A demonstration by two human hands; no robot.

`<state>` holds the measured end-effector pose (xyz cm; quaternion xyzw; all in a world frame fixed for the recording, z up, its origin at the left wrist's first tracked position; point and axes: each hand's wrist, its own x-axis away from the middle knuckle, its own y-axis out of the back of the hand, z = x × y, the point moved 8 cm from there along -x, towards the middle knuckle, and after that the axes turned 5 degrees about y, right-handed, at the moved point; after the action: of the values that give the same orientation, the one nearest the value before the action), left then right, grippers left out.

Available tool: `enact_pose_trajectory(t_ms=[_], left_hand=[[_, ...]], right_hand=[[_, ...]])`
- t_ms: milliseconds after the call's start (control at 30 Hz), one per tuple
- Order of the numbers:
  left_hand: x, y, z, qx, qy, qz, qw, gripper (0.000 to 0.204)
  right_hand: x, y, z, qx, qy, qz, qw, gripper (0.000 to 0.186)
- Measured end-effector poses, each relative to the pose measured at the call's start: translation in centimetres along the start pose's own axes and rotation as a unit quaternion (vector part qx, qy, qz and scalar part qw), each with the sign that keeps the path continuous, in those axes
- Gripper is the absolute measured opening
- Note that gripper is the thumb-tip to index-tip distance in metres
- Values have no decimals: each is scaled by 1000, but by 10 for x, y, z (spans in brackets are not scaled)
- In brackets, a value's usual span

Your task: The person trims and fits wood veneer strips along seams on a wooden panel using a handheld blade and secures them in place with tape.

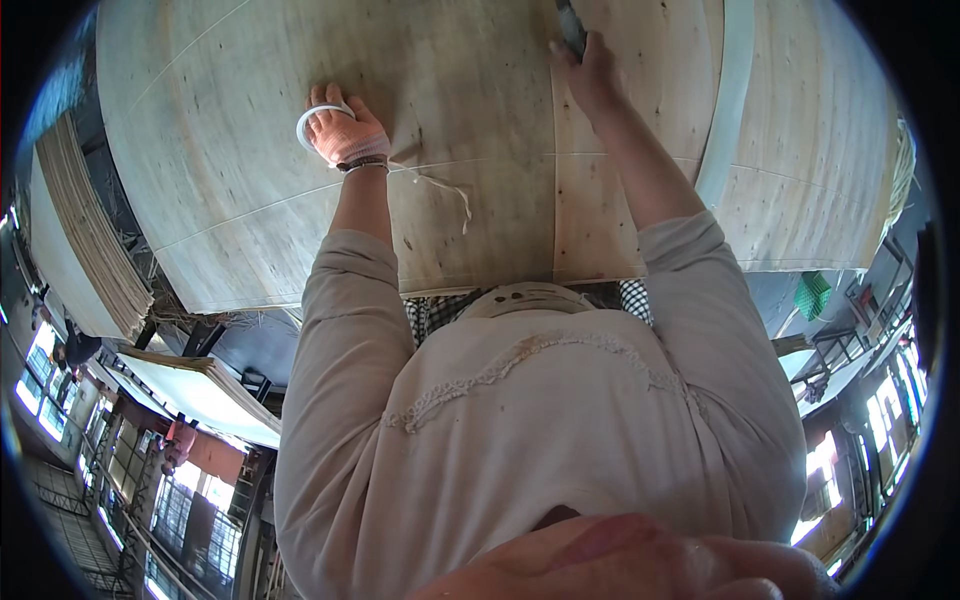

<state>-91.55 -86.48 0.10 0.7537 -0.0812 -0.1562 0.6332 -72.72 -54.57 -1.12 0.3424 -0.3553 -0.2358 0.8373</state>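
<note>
A wide sheet of pale wood veneer (470, 110) lies flat in front of me. My left hand (345, 130), in a light glove with a dark band at the wrist, rests on its left part. A narrow white ring (303, 128), like a roll of tape, sits around the fingers, which stretch forward over the wood. Farther off to the right, my right hand (594, 78) is bare and closed on a dark grey tool (572, 28) that looks like a knife; its far end is cut off by the upper edge. A thin torn strip (455, 187) lies beside my left wrist.
On the right, a long pale strip (727, 110) runs across the veneer. Stacked sheets (85, 225) stand at the left, with another stack (205, 385) nearer. A green item (812, 295) hangs beyond the right near edge. Another person (180, 445) is far off at the lower left.
</note>
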Motion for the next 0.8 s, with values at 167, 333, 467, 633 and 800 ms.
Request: enact_pose_trajectory(t_ms=[167,333,467,633,800], left_hand=[[2,-4,5,7,23,2,1000,42],[3,-5,9,-13,11,-34,999,43],[1,-5,4,18,17,-42,999,42],[5,-2,26,22,-56,0,998,47],[145,19,35,76,-145,42,986,48]], right_hand=[[33,-19,-15,73,3,12,997,46],[42,-17,-3,73,-4,17,997,44],[37,-22,-13,91,0,-5,996,45],[58,-37,-13,119,26,-9,993,44],[71,-37,-24,116,9,20,993,43]])
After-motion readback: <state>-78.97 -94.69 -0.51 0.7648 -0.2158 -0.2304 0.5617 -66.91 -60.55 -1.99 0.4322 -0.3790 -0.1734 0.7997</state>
